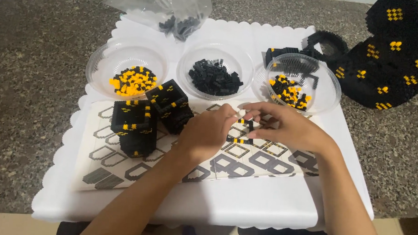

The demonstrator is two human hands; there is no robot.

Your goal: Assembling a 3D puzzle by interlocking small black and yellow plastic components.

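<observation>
My left hand (207,131) and my right hand (283,124) meet over a printed instruction sheet (244,162). Both pinch a small white tool or piece (241,113) between their fingertips. Just below the fingers lies a thin black and yellow brick strip (242,133) on the sheet. Left of my left hand stand two black block assemblies with yellow marks, one (133,128) upright, the other (170,105) tilted against it.
Three clear bowls sit at the back: yellow and black bricks (133,80), black bricks (214,78), mixed bricks (289,91). A plastic bag (178,12) lies behind. A large black and yellow build (387,59) stands at the right. A white scalloped tray (192,200) rests on a granite counter.
</observation>
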